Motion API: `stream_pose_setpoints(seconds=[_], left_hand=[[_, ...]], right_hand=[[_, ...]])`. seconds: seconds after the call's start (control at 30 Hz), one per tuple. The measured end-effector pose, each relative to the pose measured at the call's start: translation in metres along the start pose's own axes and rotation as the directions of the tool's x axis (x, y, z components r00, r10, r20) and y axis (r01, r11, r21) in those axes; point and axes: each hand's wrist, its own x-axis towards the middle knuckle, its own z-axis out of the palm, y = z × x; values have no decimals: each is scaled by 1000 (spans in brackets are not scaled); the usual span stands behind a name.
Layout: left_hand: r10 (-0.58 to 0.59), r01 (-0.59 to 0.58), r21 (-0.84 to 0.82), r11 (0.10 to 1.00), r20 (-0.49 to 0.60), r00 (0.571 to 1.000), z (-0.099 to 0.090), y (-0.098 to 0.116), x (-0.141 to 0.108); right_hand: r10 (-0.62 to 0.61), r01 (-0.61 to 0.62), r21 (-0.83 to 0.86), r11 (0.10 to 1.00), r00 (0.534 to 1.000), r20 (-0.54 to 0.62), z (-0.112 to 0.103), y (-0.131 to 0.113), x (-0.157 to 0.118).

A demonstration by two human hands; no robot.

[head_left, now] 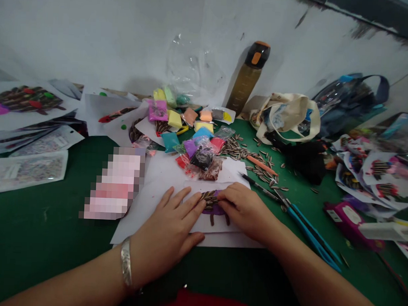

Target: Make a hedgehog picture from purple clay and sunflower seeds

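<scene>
White paper sheets point(141, 204) lie on the green table in front of me. On them is a purple clay shape point(217, 211) covered with striped seeds point(209, 199), with two brown legs below. My left hand point(174, 224) rests flat on the paper, fingers spread, its fingertips at the left edge of the seeds. A silver bracelet circles that wrist. My right hand point(244, 211) is at the shape's right side, thumb and index finger pinched together over the seeds; whatever they hold is hidden.
Clay packets point(170, 142) and loose sunflower seeds point(264, 173) lie beyond the paper. Blue tweezers point(309, 229) and a dark pen point(256, 184) are at right. A bottle point(246, 82) leans by the wall near a cloth bag point(290, 111). Finished pictures point(30, 102) stack at left.
</scene>
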Motion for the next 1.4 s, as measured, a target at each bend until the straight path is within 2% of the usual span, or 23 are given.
stream_pose_setpoints(seconds=[0.33,0.57,1.03,1.13,1.27,1.33,1.4], left_hand=[[0,0,4,1000,-28,1000,3,0,-1],[10,-10,15,1000,7,1000,1,0,0],[9,-9,29,1000,3,1000,2,0,0],[15,-15,28,999,-3,1000,3,-1,0],[19,-19,38,999,-4,1000,4,-3,0],[21,-21,46,999,-4,1000,4,-4,1],[24,-24,51,998,-6,1000,4,-4,1]], right_hand=[[-33,33,-12,999,999,5,6,-7,1],[62,-62,-22,998,998,-7,-1,-1,0],[62,-61,-50,997,998,13,6,1,5],[110,-109,-46,993,994,14,-8,4,4],[270,-270,-144,952,963,-21,-49,18,-11],[378,-377,-263,888,924,-49,-68,28,-26],[470,-456,-389,801,880,-64,-78,37,-45]])
